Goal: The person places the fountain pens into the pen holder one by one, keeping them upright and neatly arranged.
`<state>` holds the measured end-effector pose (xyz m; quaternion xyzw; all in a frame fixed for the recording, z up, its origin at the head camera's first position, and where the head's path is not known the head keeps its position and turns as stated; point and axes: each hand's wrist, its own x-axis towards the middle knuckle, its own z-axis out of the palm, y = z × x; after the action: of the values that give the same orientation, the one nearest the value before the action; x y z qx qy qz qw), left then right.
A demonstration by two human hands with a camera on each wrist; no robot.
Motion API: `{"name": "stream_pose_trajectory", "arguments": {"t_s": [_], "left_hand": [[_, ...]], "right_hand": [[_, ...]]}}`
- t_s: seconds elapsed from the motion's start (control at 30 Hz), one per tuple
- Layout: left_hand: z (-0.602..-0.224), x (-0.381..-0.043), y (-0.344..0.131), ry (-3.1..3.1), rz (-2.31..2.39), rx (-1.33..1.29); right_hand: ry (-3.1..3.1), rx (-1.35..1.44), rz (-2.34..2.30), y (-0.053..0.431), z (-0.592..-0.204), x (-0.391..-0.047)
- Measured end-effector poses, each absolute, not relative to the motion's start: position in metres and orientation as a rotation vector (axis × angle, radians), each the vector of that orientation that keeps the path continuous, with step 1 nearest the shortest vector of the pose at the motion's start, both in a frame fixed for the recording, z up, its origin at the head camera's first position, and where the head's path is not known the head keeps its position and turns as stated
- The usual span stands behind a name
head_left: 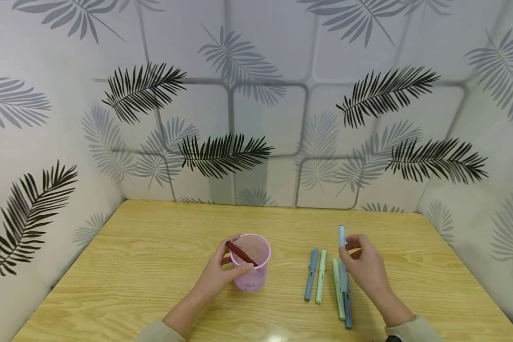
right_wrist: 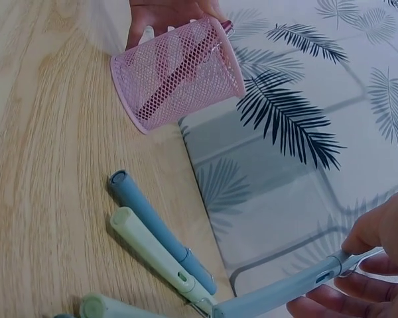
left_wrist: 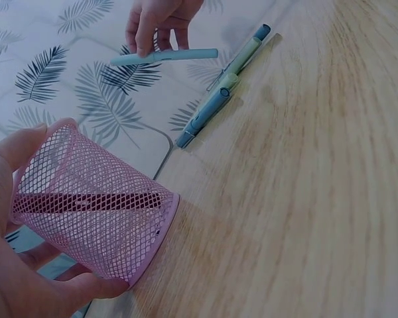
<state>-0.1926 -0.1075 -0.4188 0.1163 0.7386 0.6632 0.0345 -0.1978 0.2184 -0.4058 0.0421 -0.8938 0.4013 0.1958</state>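
Note:
My left hand (head_left: 213, 278) grips a pink mesh pen cup (head_left: 251, 281) from its left side, thumb at the rim. Inside the cup a dark red pen (head_left: 242, 253) leans, its upper end at the rim. Further right, my right hand (head_left: 367, 268) pinches a light blue pen (right_wrist: 278, 289) near one end. In the left wrist view that light blue pen (left_wrist: 166, 57) is up off the table, apart from the other pens. Beneath it lie a light green pen (head_left: 338, 292) and a darker blue pen (head_left: 348, 311), the latter partly covered in the head view.
Between the cup and my right hand, a blue pen (head_left: 311, 275) and a light green pen (head_left: 321, 278) lie side by side on the wooden table (head_left: 166, 247). A leaf-patterned wall covering (head_left: 273, 118) rises behind the table and at both sides.

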Motion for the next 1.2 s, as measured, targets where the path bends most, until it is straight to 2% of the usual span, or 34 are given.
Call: {"name": "stream_pose_trajectory", "arguments": {"t_s": [0.3,0.6,1.2], "left_hand": [[-0.421,-0.194,-0.108,2.282,2.035,0.348],[-0.446,-0.208,-0.11,2.318,2.034,0.352],[-0.448,-0.208,-0.109,2.318,2.032,0.338]], "right_hand": [[-2.399,0.218,1.155,0.21,-0.402,-0.197],[-2.321,0.26,1.25,0.198,-0.398,-0.197],[-2.177,0.355,1.41,0.161,-0.378,-0.189]]}}
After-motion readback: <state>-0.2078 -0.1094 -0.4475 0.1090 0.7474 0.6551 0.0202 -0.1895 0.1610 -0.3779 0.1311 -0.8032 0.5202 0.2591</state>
